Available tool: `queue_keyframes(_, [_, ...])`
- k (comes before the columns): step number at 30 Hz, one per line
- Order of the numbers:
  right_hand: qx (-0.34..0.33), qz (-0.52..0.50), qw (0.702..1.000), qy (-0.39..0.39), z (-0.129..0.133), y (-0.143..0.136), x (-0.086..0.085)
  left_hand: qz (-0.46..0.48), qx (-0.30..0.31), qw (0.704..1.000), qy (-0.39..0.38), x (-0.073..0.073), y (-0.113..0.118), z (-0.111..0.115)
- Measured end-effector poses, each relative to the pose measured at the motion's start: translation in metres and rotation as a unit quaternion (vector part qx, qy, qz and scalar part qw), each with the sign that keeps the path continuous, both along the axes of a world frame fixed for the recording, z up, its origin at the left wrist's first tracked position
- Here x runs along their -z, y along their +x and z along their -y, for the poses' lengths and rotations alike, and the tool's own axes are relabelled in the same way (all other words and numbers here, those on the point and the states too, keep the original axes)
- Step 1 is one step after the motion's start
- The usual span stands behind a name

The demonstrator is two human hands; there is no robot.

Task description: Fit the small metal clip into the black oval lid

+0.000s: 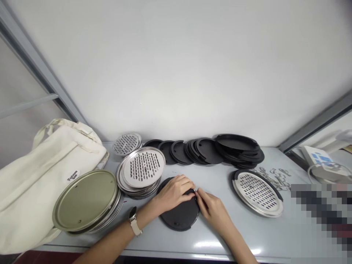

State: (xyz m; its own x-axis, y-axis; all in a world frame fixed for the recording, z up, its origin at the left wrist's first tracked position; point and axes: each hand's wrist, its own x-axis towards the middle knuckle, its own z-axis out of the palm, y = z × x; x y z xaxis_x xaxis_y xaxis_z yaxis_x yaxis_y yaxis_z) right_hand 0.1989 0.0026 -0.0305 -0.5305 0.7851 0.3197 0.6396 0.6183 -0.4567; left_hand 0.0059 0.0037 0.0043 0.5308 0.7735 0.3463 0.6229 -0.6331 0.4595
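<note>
A round black plastic disc (180, 216) with a small hole near its lower edge lies on the grey table in front of me. My left hand (177, 192), a watch (134, 222) on its wrist, reaches over the disc, and its fingers grip the far right rim. At that same rim my right hand (210, 207) is closed in a pinch on a small shiny metal piece (195, 190). Fingertips cover most of this piece, so its full shape is hidden.
Left stand stacks of round grater plates (145, 167), green round plates (85, 201) and smaller graters (127, 144), beside a cream bag (49, 176). Black discs (209, 150) line the wall. Right are a black-rimmed grater (257, 192), bent metal wire pieces (275, 178) and a white device (320, 163).
</note>
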Motion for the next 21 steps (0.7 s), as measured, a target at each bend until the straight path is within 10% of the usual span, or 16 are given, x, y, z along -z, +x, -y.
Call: queue_keyframes(21, [0.004, -0.011, 0.997, -0.078, -0.0002, -0.0027, -0.0037, 0.011, 0.021, 0.999, -0.031, -0.0006, 0.0011, -0.0032])
